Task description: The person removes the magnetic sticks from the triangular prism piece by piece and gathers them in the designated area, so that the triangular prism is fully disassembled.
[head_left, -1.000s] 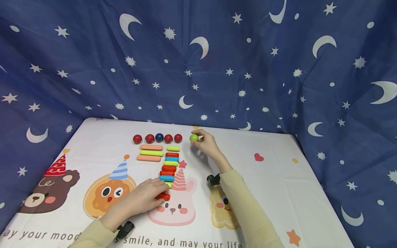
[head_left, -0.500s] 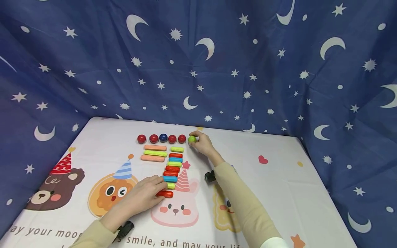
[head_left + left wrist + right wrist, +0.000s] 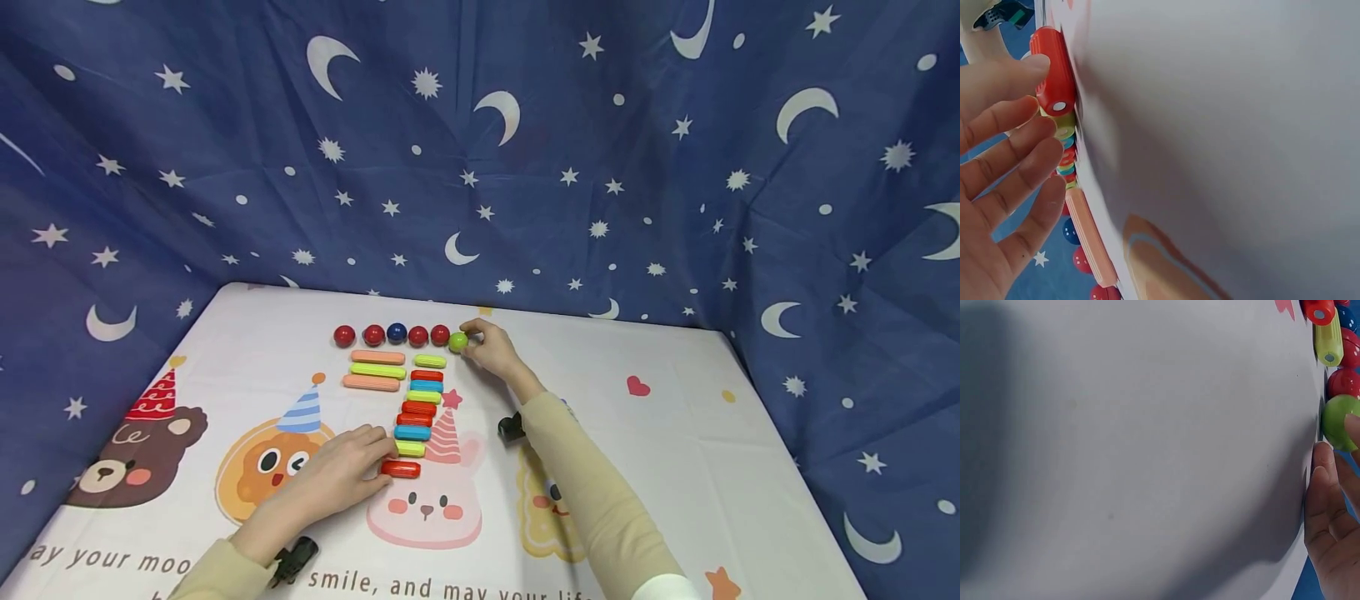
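Observation:
A red ridged stick (image 3: 401, 470) lies at the near end of a column of short coloured sticks (image 3: 412, 433). My left hand (image 3: 341, 471) is just left of it; in the left wrist view the thumb and index fingertips are beside the red stick (image 3: 1055, 72), the other fingers spread loosely. At the far side, a green ball (image 3: 457, 342) rests at the right end of a row of red balls (image 3: 417, 336) and one blue ball (image 3: 397, 333). My right hand (image 3: 492, 348) is at the green ball's right, its fingertips touching or very near it.
Longer sticks, two peach (image 3: 377, 357) and one yellow-green (image 3: 378, 371), lie left of the column. A white printed cloth (image 3: 637, 467) covers the table. A dark blue starry curtain (image 3: 540, 242) stands behind it.
The green ball has moved left against the row, and my right fingers have loosened from it. My left hand has drawn slightly left, off the red stick, which moved a little toward the column.

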A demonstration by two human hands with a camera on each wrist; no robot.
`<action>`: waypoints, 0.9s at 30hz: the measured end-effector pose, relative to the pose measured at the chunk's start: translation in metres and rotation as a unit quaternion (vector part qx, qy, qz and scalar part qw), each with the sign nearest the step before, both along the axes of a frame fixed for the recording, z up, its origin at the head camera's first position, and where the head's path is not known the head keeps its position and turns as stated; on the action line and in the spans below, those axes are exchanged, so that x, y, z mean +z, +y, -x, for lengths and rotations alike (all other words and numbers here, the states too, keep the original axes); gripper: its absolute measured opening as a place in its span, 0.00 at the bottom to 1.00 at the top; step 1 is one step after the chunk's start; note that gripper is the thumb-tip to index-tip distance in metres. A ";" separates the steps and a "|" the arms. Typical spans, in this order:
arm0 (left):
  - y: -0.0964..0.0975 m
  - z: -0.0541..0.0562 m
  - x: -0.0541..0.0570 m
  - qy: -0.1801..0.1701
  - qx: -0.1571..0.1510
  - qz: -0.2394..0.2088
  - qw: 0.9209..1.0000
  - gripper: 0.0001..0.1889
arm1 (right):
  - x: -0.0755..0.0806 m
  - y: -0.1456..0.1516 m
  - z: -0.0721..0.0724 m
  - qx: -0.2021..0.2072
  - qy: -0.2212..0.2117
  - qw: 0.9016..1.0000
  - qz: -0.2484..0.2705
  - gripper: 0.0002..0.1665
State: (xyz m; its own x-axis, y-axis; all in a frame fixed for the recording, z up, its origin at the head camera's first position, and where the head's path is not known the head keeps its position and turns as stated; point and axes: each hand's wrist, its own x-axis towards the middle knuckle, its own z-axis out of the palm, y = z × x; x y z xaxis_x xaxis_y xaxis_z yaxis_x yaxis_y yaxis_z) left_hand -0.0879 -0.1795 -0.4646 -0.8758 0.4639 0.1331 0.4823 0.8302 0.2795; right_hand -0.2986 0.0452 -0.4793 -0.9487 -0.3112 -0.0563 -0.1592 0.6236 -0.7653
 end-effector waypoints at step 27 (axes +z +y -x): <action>-0.026 0.029 0.012 0.007 0.097 -0.115 0.989 0.17 | 0.006 0.027 -0.015 -0.028 0.026 0.999 0.032 0.21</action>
